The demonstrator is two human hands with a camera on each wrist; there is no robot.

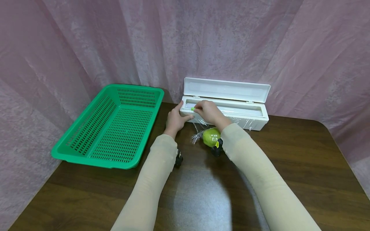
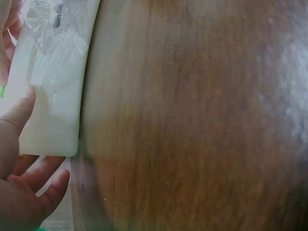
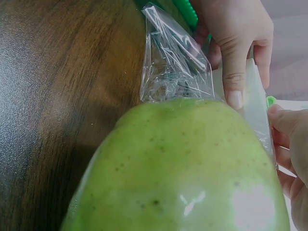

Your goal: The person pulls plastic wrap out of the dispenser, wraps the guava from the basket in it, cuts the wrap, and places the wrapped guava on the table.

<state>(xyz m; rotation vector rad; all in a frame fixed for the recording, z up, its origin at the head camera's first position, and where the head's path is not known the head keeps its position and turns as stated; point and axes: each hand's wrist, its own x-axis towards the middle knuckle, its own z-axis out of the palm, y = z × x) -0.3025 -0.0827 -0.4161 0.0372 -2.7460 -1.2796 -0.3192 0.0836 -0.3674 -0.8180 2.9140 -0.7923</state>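
A long white cling film dispenser point(image 1: 258, 124) lies at the back of the table with its lid point(image 1: 226, 89) raised. My left hand point(image 1: 174, 122) grips its left end, thumb on the front wall and fingers round the end. Just inside the front edge, near that end, my right hand point(image 1: 210, 111) pinches a small green slide cutter point(image 1: 192, 109). Clear film point(image 1: 198, 137) hangs over the front and runs down to a speckled green fruit point(image 1: 210, 138), wrapped in film. Below my right wrist, the fruit fills much of the right wrist view; its exact kind is unclear.
To the left stands a green slotted plastic basket point(image 1: 144, 141). The dark wooden table point(image 1: 300, 160) extends to the right and front. A pink curtain point(image 1: 231, 38) hangs right behind the dispenser. A black wrist camera point(image 1: 216, 149) sits beside the fruit.
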